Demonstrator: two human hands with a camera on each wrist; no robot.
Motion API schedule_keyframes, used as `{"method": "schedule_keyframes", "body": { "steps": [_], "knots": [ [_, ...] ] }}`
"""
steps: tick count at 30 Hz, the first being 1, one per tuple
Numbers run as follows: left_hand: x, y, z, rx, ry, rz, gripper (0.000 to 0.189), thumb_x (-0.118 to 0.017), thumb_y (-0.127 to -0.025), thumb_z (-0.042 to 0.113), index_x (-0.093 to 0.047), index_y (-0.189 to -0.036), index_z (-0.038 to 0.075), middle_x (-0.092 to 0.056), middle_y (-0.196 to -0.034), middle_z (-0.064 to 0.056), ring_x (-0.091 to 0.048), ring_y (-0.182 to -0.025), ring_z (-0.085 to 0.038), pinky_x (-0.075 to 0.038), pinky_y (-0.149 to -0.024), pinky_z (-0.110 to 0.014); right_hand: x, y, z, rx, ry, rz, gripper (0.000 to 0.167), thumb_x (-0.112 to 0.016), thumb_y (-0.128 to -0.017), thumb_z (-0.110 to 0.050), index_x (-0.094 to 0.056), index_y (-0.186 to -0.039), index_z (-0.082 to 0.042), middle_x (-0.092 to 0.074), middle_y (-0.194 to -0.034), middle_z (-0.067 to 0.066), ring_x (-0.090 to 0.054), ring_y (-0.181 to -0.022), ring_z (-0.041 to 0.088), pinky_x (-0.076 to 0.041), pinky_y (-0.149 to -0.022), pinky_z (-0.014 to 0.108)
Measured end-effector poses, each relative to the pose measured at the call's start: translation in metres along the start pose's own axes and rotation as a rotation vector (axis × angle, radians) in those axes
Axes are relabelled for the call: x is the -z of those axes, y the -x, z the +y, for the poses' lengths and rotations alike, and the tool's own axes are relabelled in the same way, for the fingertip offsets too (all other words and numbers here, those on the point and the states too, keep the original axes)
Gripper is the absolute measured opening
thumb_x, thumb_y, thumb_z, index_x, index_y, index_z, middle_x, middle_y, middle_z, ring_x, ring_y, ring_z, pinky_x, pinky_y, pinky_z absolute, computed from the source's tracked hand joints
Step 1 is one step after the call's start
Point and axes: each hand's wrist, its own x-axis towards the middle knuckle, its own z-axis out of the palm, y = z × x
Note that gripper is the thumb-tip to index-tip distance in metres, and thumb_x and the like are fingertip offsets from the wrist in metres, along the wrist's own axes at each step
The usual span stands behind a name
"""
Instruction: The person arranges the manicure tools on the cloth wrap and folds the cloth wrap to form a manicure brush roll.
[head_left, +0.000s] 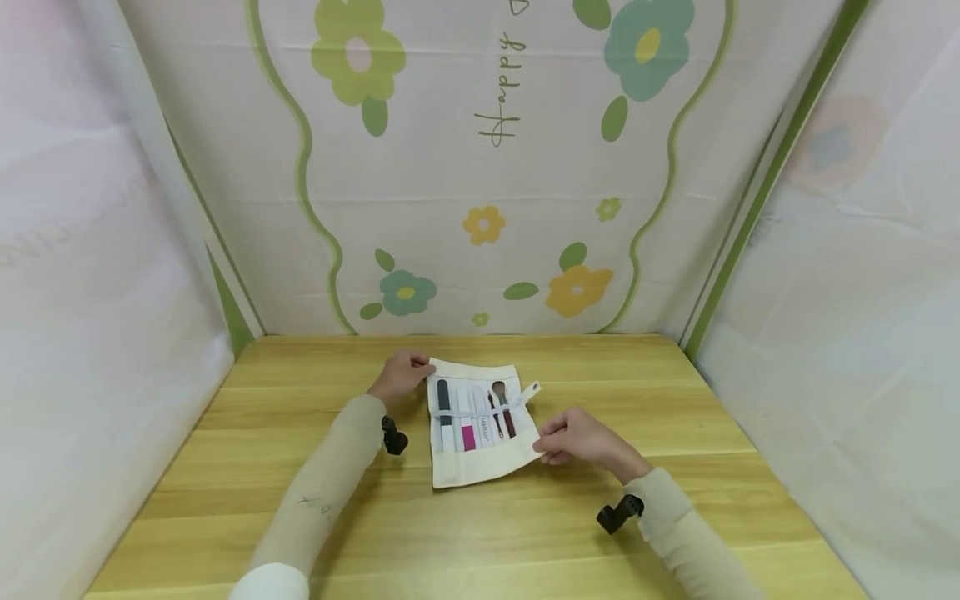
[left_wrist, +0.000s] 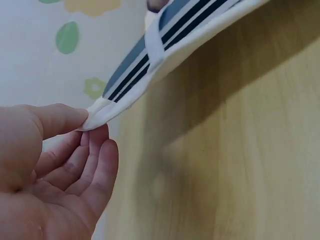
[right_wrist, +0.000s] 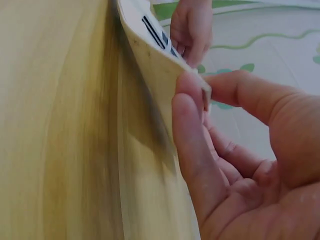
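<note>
An unrolled white fabric tool pouch [head_left: 480, 471] hangs between my two hands, its edge lifted off the table in both wrist views. My left hand [head_left: 400, 379] pinches its far left corner between thumb and fingers. At the near right corner, my right hand [head_left: 581, 437] pinches the fabric. Slim tools lie side by side in the pouch under an elastic band: a dark flat strip [head_left: 444, 406], a white piece with a magenta end [head_left: 468, 437] and a small brush [head_left: 501, 398] among them. A short tab [head_left: 530, 391] with a hole sticks out from the right edge.
The wooden table [head_left: 570, 542] extends below and around the pouch. A floral printed curtain [head_left: 450, 175] stands behind it, with white fabric walls on the left [head_left: 112, 333] and right [head_left: 840, 350]. Each wrist wears a small black camera [head_left: 621, 514].
</note>
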Motion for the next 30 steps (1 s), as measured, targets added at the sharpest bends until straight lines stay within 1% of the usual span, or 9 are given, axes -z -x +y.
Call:
{"method": "schedule_keyframes", "body": {
  "steps": [2,4,7,9,12,15,17,22,30],
  "knots": [
    [0.004,0.006,0.002,0.01,0.043,-0.015,0.021,-0.068,-0.103,0.021,-0.072,-0.109,0.002,-0.072,-0.106,-0.012,-0.066,-0.096,-0.024,-0.055,-0.082,-0.031,0.007,-0.003,0.004,-0.003,-0.028,-0.017,0.025,-0.077,-0.096,-0.019,-0.075,-0.108,0.003,-0.077,-0.093,0.013,-0.077,-0.082,0.02,-0.065,-0.078,0.035],
    [0.009,0.013,0.003,0.019,0.098,-0.032,0.022,-0.067,-0.104,0.02,-0.071,-0.111,0.0,-0.072,-0.107,-0.013,-0.069,-0.099,-0.027,-0.058,-0.087,-0.035,0.014,-0.005,0.007,-0.01,-0.052,-0.018,0.027,-0.076,-0.098,-0.02,-0.075,-0.11,0.003,-0.077,-0.093,0.012,-0.076,-0.083,0.018,-0.065,-0.078,0.032],
    [0.016,0.025,-0.001,0.018,0.171,-0.066,0.022,-0.066,-0.104,0.016,-0.068,-0.109,-0.005,-0.07,-0.108,-0.014,-0.07,-0.103,-0.031,-0.06,-0.096,-0.044,0.021,-0.008,0.01,-0.024,-0.093,-0.001,0.028,-0.074,-0.098,-0.019,-0.075,-0.114,0.005,-0.077,-0.092,0.01,-0.076,-0.082,0.016,-0.064,-0.077,0.029],
    [0.021,0.033,-0.005,0.036,0.216,-0.084,0.022,-0.065,-0.104,0.015,-0.068,-0.107,-0.007,-0.07,-0.108,-0.014,-0.07,-0.105,-0.033,-0.059,-0.099,-0.047,0.026,-0.012,0.009,-0.037,-0.126,0.022,0.03,-0.074,-0.098,-0.018,-0.074,-0.116,0.006,-0.077,-0.09,0.009,-0.076,-0.081,0.015,-0.064,-0.076,0.027],
    [0.026,0.044,-0.012,0.076,0.247,-0.089,0.024,-0.066,-0.104,0.015,-0.069,-0.11,-0.008,-0.071,-0.107,-0.013,-0.07,-0.102,-0.027,-0.06,-0.097,-0.042,0.032,-0.018,0.01,-0.051,-0.174,0.067,0.031,-0.074,-0.098,-0.016,-0.073,-0.118,0.007,-0.078,-0.088,0.007,-0.076,-0.079,0.013,-0.063,-0.074,0.025],
    [0.031,0.057,-0.016,0.129,0.277,-0.098,0.029,-0.068,-0.103,0.017,-0.069,-0.121,-0.006,-0.073,-0.11,-0.011,-0.07,-0.101,-0.019,-0.06,-0.094,-0.035,0.037,-0.024,0.011,-0.041,-0.193,0.109,0.032,-0.073,-0.099,-0.016,-0.072,-0.119,0.009,-0.078,-0.088,0.006,-0.076,-0.079,0.012,-0.063,-0.075,0.024],
    [0.033,0.067,-0.019,0.135,0.295,-0.121,0.034,-0.067,-0.103,0.016,-0.066,-0.127,-0.009,-0.073,-0.113,-0.013,-0.07,-0.103,-0.018,-0.06,-0.094,-0.033,0.039,-0.029,0.012,-0.033,-0.201,0.133,0.033,-0.072,-0.099,-0.015,-0.072,-0.121,0.009,-0.078,-0.089,0.005,-0.075,-0.079,0.011,-0.063,-0.076,0.024],
    [0.036,0.091,-0.022,0.1,0.343,-0.212,0.037,-0.065,-0.104,0.014,-0.062,-0.129,-0.013,-0.072,-0.115,-0.015,-0.069,-0.106,-0.022,-0.06,-0.095,-0.034,0.041,-0.042,0.014,-0.04,-0.24,0.2,0.033,-0.074,-0.098,-0.015,-0.072,-0.122,0.007,-0.078,-0.094,0.006,-0.075,-0.08,0.012,-0.063,-0.078,0.025],
    [0.03,0.122,-0.023,0.069,0.337,-0.325,0.028,-0.071,-0.101,0.017,-0.067,-0.114,-0.007,-0.072,-0.111,-0.019,-0.07,-0.099,-0.023,-0.062,-0.091,-0.036,0.042,-0.064,0.014,-0.052,-0.257,0.309,0.033,-0.077,-0.097,-0.019,-0.074,-0.122,0.003,-0.078,-0.11,0.011,-0.076,-0.087,0.015,-0.063,-0.086,0.03]
  ]
}}
